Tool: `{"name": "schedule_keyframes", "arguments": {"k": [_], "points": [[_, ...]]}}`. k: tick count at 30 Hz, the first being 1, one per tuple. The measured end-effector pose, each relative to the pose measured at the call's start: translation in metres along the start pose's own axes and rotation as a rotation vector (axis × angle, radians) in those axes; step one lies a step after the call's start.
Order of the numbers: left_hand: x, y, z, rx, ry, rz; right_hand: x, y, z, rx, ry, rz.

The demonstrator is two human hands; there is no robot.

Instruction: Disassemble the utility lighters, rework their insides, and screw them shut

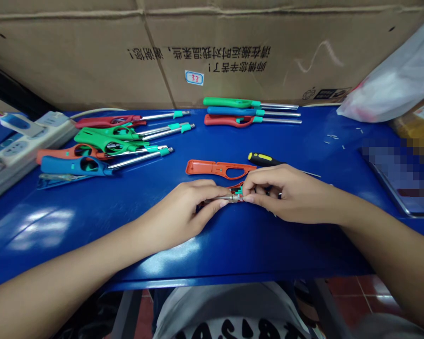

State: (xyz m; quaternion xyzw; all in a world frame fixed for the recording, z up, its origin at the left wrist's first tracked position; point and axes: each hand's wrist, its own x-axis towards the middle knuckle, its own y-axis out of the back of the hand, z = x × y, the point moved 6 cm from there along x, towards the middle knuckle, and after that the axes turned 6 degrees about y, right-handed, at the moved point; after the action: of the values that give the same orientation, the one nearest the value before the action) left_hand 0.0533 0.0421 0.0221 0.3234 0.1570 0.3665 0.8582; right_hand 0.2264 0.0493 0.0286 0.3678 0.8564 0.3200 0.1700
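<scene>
My left hand [192, 205] is closed around a clear, tube-like lighter fuel tank [233, 198], gripped between thumb and fingers. At the tank's right end, the thumb and forefinger of my right hand [286, 193] pinch together; what is between them is too small to name. Under both hands lies an orange-red lighter half [240, 185] with a green part inside, mostly covered by my fingers. Just beyond it rests the other orange handle shell [212, 167], hollow side up. A black and yellow screwdriver [265, 159] lies behind my right hand, its shaft pointing right.
Several part-open lighters [106, 136] lie at the left, near a white power strip [28, 139]. Three lighters [233, 111] sit at the back by a cardboard box [212, 56]. Small metal pins [332, 137], a phone [399, 174] and a white plastic bag [392, 80] are at the right.
</scene>
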Motion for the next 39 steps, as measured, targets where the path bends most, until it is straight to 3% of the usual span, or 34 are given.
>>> {"name": "schedule_keyframes", "arguments": {"k": [23,32,39], "points": [[-0.0028,-0.0032,0.0005,0.023,-0.037,0.016,0.0009,0.0002,-0.0074,-0.032,0.174,0.014],[-0.0036,0.0032,0.0062,0.042,-0.057,0.099,0.0010,-0.0003,0.0012,-0.017,0.032,0.038],[-0.0022,0.0055,0.0076,0.024,-0.046,0.164,0.0039,0.0018,0.0019,-0.004,0.055,0.114]]}}
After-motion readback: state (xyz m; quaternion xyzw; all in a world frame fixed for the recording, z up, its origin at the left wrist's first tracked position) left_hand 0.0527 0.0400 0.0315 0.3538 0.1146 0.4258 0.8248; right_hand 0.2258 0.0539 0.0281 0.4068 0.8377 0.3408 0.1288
